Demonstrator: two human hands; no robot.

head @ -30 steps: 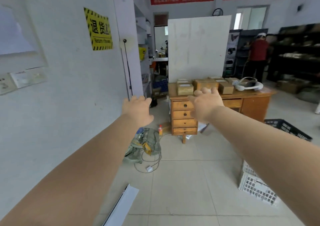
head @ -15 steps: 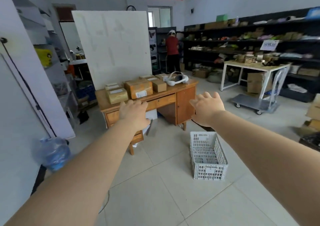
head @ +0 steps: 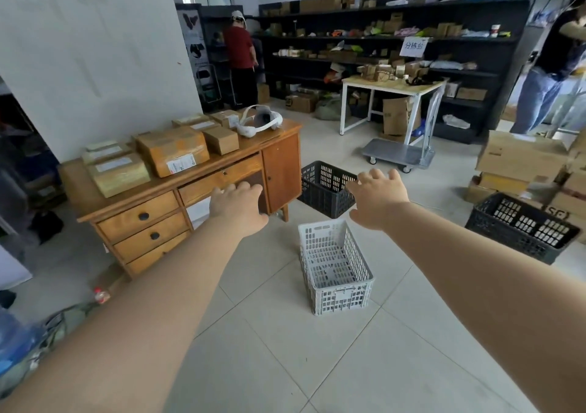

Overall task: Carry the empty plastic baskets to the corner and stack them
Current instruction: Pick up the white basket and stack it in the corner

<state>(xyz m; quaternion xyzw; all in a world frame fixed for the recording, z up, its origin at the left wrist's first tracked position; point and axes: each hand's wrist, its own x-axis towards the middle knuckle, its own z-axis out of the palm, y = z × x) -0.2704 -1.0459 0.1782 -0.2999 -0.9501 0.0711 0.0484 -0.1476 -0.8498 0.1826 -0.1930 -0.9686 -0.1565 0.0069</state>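
Right now both my arms reach out in front of me, and both hands are empty. My left hand (head: 238,208) is up in the air in front of the wooden table (head: 190,190), with its fingers (head: 244,187) spread a little and holding nothing. My right hand (head: 379,198) is up too, fingers loose and apart — nothing in it either.

Down on the floor (head: 285,349), between my two arms, sits a white basket (head: 336,267). It is empty and stands upright on the pale tiles. My hands are above it and not touching it.

Just behind the white one is a black basket (head: 323,187). It sits on the floor close beside the right end of the table, and my right hand covers a bit of its far corner. A second black basket (head: 520,225) rests on the floor off to my right, near a pile of cardboard boxes (head: 523,156). It looks a bit tilted.

On the table lie several brown parcels (head: 172,149) and a white headset (head: 260,121). The table has drawers on the left and a small door on the right.

Farther back is a flat grey cart (head: 396,154) on wheels, next to a white-legged table (head: 393,86). Dark shelves (head: 380,41) full of small things run along the back wall. A person in a red shirt (head: 239,48) stands by the shelves, and another person (head: 551,64) stands at the far right edge.
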